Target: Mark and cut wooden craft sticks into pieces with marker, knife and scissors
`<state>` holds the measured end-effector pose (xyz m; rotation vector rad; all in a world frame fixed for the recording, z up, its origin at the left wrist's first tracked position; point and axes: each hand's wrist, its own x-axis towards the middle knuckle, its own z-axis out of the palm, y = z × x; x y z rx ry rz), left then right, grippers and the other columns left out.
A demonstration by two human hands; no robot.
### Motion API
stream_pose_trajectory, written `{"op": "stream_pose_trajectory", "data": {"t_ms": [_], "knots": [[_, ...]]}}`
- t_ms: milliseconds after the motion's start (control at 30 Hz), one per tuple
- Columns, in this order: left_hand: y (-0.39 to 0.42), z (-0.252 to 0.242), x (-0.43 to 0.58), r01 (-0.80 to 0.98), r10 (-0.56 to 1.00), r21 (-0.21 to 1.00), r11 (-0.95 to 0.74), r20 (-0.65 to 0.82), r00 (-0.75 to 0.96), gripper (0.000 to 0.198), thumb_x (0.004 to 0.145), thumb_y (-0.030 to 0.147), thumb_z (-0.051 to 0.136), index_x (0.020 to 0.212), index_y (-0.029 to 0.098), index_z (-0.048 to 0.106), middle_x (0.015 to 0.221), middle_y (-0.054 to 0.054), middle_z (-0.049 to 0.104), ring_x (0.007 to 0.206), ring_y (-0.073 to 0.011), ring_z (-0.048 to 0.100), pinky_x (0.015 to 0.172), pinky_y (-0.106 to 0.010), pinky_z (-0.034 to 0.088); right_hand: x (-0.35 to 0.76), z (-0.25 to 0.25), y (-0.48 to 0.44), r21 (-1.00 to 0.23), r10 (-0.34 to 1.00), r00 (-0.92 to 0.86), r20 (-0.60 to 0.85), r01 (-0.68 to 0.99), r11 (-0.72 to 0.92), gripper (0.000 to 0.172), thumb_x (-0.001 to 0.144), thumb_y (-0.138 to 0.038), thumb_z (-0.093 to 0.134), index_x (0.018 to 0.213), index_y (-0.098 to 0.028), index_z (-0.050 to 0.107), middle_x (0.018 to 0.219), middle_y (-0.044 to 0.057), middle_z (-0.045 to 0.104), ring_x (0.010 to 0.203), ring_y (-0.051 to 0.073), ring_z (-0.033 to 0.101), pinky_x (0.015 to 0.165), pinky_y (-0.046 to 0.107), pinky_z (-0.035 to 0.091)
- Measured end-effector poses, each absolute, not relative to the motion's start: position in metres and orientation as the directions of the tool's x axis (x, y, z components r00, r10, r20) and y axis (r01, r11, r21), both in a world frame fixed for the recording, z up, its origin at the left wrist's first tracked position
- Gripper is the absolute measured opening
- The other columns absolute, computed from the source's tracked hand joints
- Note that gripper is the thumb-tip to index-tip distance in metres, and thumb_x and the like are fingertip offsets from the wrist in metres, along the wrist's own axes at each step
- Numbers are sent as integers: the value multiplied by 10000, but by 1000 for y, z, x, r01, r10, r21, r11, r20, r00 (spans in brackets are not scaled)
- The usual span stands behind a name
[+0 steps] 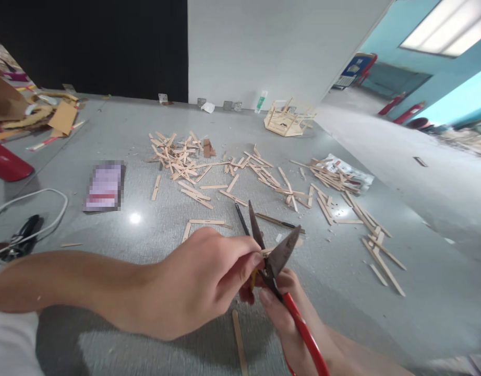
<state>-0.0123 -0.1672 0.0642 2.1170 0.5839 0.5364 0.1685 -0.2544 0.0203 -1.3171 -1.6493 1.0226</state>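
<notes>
My right hand [289, 308] is wrapped round red-handled scissors [284, 253], their blades spread apart and pointing away from me. My left hand [213, 282] crosses in front, thumb and fingers pinched at the base of the blades. From that pinch a short bit of wooden craft stick [267, 250] sticks out between the blades; the rest of it is hidden. Something small and yellow shows below the left fingertips, too covered to name. A single craft stick [239, 339] lies on the table under my hands, and a dark pen [242, 218] lies just beyond the blades.
Loose craft sticks [178, 156] are heaped mid-table and scattered rightward. Beside more sticks lies a plastic packet [348, 172]. A stick-built frame [289, 120] stands at the back by the panel. To the left are a blurred purple box [104, 185], a white cable [64, 201] and a red cylinder [8, 159].
</notes>
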Motion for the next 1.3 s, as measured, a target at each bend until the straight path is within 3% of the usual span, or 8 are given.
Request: {"op": "stream_pose_trajectory", "data": {"t_ms": [333,533,700,833,1000,1200,1300], "knots": [[-169,60,-12,232,583,818,-526,149,799,323,1062,229,408,789,177,570,619,67,502,540,-65,361,565,-204,333,172,9,-254,-921,966,-224,133,331,204,411,1066,-494,330,817,-227,520,656,7,524,520,146,439,519,310,434],[-170,61,-11,240,595,820,-520,146,790,318,1056,228,414,755,186,509,591,70,472,523,-66,340,540,-201,313,169,12,-256,-938,986,-156,64,328,113,424,1056,-554,355,827,-236,515,660,0,490,537,148,394,502,300,419],[-170,61,-11,264,619,840,-473,104,778,319,1070,275,388,783,198,504,626,50,514,540,-80,406,546,-212,342,176,8,-256,-946,979,-192,67,300,123,448,1034,-570,414,817,-223,596,712,36,557,633,190,518,613,341,527],[-172,55,-8,311,627,851,-424,28,779,355,1080,354,375,755,220,429,597,52,488,515,-94,410,521,-232,343,187,-7,-260,-943,989,-148,16,328,64,361,1018,-527,504,1016,-210,676,953,78,685,857,241,643,786,382,589],[-173,49,-8,270,587,883,-384,8,809,312,1067,324,396,773,222,414,625,56,514,534,-93,468,547,-238,369,191,-11,-262,-937,993,-119,14,346,55,364,989,-558,552,950,-214,664,892,56,678,807,223,638,742,355,604],[-168,64,-12,305,579,840,-449,14,815,282,1035,254,430,779,196,531,624,45,557,529,-88,464,562,-244,369,193,-1,-258,-958,965,-260,17,271,90,394,997,-517,554,1261,-243,658,1192,117,725,1118,306,685,967,473,581],[-165,71,-15,322,564,816,-480,6,826,291,1027,227,442,767,186,569,633,42,565,541,-89,462,585,-250,369,196,-4,-259,-963,949,-316,4,256,89,386,999,-489,573,1295,-254,653,1220,118,722,1157,301,677,1004,475,567]]}}
